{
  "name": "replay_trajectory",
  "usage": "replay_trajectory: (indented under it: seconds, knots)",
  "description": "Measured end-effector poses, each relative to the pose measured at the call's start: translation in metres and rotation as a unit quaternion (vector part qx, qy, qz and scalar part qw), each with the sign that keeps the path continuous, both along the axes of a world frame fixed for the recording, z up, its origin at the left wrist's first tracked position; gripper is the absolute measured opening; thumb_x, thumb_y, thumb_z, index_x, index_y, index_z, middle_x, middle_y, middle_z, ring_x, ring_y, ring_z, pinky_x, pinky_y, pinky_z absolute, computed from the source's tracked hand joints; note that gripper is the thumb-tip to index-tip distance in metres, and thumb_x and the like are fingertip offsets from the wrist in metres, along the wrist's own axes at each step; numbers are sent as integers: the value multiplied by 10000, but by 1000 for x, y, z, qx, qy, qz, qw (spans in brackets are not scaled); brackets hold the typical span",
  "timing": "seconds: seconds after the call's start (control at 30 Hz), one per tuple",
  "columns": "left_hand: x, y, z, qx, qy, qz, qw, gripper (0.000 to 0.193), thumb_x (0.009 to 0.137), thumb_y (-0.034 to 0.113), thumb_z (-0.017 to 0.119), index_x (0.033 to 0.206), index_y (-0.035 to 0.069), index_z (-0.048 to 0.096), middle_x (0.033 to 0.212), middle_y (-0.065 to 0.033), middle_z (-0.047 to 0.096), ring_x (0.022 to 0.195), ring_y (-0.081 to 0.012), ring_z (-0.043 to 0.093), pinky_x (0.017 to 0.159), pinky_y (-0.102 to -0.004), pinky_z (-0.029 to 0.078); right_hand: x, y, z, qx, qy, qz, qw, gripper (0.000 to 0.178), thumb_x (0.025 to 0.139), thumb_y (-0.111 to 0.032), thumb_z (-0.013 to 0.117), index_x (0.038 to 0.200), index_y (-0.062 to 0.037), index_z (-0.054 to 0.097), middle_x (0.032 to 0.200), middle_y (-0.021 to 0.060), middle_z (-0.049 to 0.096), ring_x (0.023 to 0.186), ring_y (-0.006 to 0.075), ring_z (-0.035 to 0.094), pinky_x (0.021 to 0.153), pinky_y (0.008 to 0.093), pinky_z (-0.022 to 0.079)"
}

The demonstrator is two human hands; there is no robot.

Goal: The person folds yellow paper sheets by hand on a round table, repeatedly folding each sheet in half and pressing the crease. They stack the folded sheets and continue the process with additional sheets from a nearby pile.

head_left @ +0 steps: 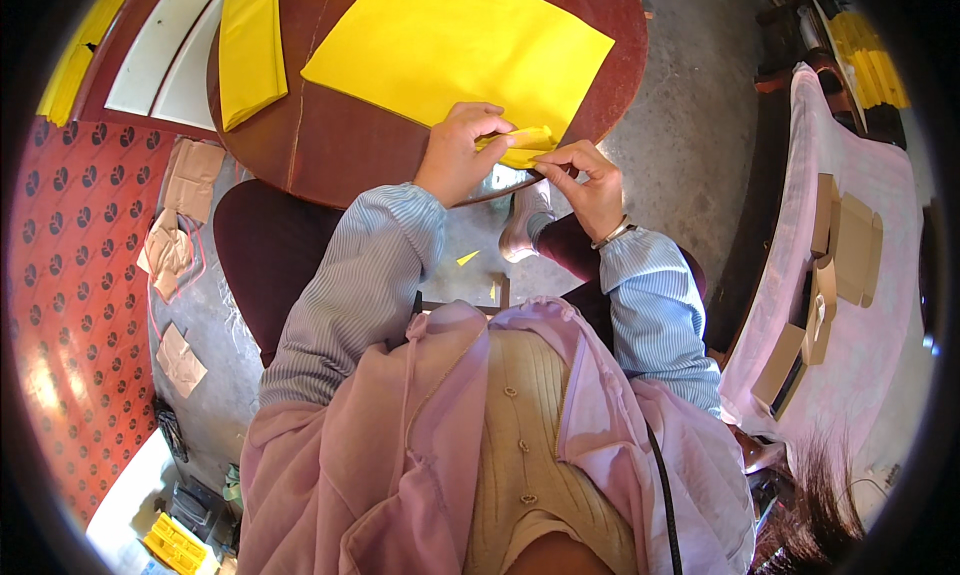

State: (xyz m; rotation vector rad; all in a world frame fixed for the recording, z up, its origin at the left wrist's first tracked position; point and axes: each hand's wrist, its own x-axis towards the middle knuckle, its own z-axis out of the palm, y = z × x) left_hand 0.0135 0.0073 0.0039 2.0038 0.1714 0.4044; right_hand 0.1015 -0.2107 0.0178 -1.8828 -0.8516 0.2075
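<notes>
A large flat yellow sheet [465, 50] lies on the round dark red table [370, 155]. At its near right corner, close to the table's edge, is a small folded yellow piece [528, 155]. Whether it belongs to the sheet or is separate, I cannot tell. My left hand [458, 155] closes thumb and fingers on the left part of this fold. Thumb and forefinger of my right hand [594, 185] pinch its right end. Further left on the table lies a long folded yellow strip [252, 50].
Open cardboard boxes [858, 237] sit on a pink-covered surface [745, 360] at the right. Brown paper pieces [192, 180] lie on the floor at left beside a red patterned sheet [80, 275]. A small yellow scrap [467, 259] lies below the table.
</notes>
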Motion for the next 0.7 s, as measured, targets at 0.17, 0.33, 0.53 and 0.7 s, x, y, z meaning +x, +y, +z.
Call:
replay_trajectory:
  seconds: [0.17, 0.33, 0.53, 0.7]
  knots:
    - [-1, 5, 0, 10, -18, -33, 999, 191, 899, 122, 767, 1079, 70, 802, 1218, -169, 728, 1242, -307, 660, 1047, -391, 532, -1, 0, 0, 4, 44, -12, 999, 144, 873, -83, 869, 997, -41, 811, 885, 44, 709, 800, 131, 655, 716, 280, 516]
    - [-4, 6, 2, 34, -65, -63, 995, 260, 828, 80, 800, 1088, 89, 802, 1179, -164, 739, 1271, -325, 635, 1050, -404, 526, -2, 3, 0, 18, 48, -20, 999, 144, 866, -72, 873, 988, -37, 803, 883, 35, 705, 786, 124, 647, 712, 278, 513]
    - [-2, -6, 1, 54, -52, -2, 997, 222, 806, 100, 840, 1022, 67, 803, 1183, -190, 734, 1229, -336, 653, 1028, -408, 538, -5, 4, 0, 15, 26, -29, 999, 124, 862, -57, 867, 960, -40, 793, 887, 39, 704, 777, 136, 652, 708, 285, 519]
    - [-1, -8, 2, -10, -18, 29, 999, 183, 854, 147, 836, 998, 41, 797, 1195, -192, 734, 1177, -331, 684, 1001, -394, 549, -7, 2, 6, -9, -31, -14, 999, 147, 844, -38, 864, 975, -43, 797, 910, 62, 721, 770, 161, 662, 696, 302, 528]
